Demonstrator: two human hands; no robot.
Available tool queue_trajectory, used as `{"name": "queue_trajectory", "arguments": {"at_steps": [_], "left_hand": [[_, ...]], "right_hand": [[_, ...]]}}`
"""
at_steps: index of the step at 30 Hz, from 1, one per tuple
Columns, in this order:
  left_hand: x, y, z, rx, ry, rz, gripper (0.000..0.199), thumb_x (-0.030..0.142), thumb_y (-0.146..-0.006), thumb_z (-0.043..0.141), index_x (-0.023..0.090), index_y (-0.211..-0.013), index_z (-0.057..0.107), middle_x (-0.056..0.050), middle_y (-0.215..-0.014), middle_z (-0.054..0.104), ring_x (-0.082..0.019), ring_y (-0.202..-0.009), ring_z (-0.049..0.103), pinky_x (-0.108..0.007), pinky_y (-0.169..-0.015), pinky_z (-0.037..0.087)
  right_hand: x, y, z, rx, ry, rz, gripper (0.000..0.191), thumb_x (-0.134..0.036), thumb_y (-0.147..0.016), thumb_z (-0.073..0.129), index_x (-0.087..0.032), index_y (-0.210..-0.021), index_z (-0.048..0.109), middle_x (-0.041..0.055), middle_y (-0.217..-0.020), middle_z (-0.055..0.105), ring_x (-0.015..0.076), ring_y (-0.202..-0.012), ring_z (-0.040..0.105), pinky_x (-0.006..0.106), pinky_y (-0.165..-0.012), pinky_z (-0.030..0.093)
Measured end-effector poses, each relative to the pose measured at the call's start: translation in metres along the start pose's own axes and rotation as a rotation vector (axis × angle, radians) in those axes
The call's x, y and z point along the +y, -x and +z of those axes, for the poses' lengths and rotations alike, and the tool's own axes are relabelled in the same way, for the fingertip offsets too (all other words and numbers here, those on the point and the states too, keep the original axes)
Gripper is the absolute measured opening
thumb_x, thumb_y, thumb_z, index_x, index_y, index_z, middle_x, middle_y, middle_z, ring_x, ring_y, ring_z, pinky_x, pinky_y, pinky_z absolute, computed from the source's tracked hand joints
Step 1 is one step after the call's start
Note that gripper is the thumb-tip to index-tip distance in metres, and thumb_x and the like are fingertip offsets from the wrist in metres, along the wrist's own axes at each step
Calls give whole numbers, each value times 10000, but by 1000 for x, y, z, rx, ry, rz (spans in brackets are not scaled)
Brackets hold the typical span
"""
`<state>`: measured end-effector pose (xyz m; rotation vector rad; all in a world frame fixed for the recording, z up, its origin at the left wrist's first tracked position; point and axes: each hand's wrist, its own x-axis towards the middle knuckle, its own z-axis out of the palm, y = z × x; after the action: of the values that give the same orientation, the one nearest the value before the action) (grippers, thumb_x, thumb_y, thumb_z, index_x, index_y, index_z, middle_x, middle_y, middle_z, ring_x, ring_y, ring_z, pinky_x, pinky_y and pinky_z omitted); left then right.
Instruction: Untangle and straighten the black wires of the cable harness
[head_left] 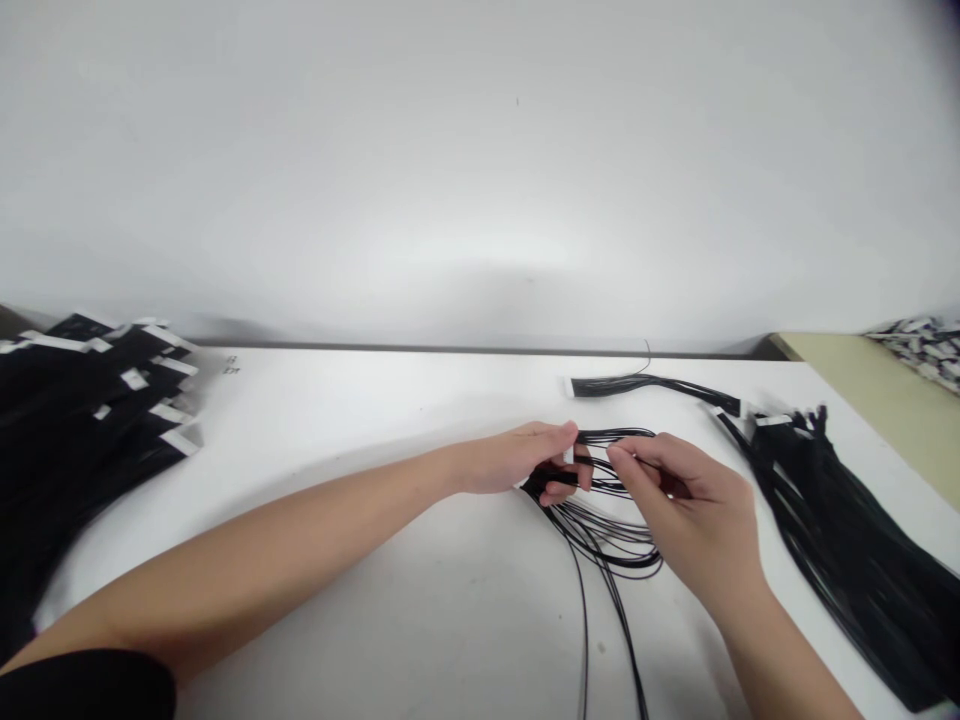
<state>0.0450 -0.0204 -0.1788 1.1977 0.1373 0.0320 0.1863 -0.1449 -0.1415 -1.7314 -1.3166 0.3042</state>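
Note:
My left hand (541, 462) is closed around a bundle of thin black wires (611, 535) and a small white connector (568, 455) near the middle of the table. Just to its right, my right hand (682, 485) pinches some of the wires between thumb and forefinger. The wires loop between and below both hands, and a few loose strands hang toward the table's front edge. The wire ends inside my left fingers are hidden.
A large pile of black cables with white connectors (112, 430) lies at the left. Another cable bundle (855, 540) lies at the right, near a single harness (645, 385) behind my hands. A white wall (450, 180) rises behind the white table (337, 400).

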Motion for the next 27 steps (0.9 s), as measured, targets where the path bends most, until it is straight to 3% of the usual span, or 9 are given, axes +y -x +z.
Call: {"name": "queue_trajectory", "arguments": {"at_steps": [15, 27], "left_hand": [[0, 0, 0, -9, 41, -20, 566, 591, -934, 243, 149, -767, 555, 34, -553, 367, -112, -535, 377, -268, -572, 301], [-1, 0, 1, -9, 82, -6, 548, 587, -930, 279, 145, -750, 548, 35, -549, 352, -105, -524, 368, -265, -557, 292]], "right_hand": [[-3, 5, 1, -7, 101, -97, 105, -245, -835, 619, -205, -782, 700, -16, -583, 529, 105, -508, 435, 244, -444, 353], [-3, 7, 3, 6, 24, -36, 109, -260, -835, 623, -217, -785, 710, 9, -660, 598, 122, -553, 488, 253, -467, 382]]}}
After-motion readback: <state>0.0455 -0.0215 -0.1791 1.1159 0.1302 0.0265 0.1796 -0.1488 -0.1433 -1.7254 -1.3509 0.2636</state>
